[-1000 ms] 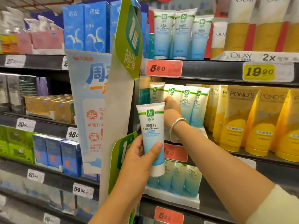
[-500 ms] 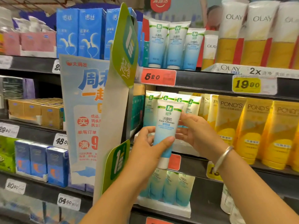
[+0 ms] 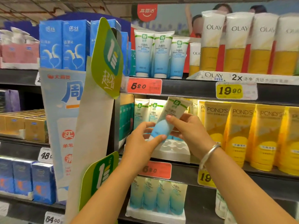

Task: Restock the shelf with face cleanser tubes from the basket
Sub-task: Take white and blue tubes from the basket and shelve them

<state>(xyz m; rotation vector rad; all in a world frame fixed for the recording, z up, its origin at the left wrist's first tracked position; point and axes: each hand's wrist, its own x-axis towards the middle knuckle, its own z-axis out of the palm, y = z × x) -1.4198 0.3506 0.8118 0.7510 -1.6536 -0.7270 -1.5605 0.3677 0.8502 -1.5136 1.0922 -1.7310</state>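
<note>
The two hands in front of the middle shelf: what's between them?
In the head view, a tilted face cleanser tube lies between them; the left hand grips its blue lower end, the right hand pinches its middle.

Cleanser tube at the middle shelf

I hold a white-to-blue face cleanser tube (image 3: 168, 118) tilted, crimped end up to the right, cap end down-left, in front of the middle shelf (image 3: 182, 171). Behind it two matching tubes (image 3: 146, 113) stand upright in a white tray (image 3: 173, 151), whose front slots look, I think, unfilled.
</note>
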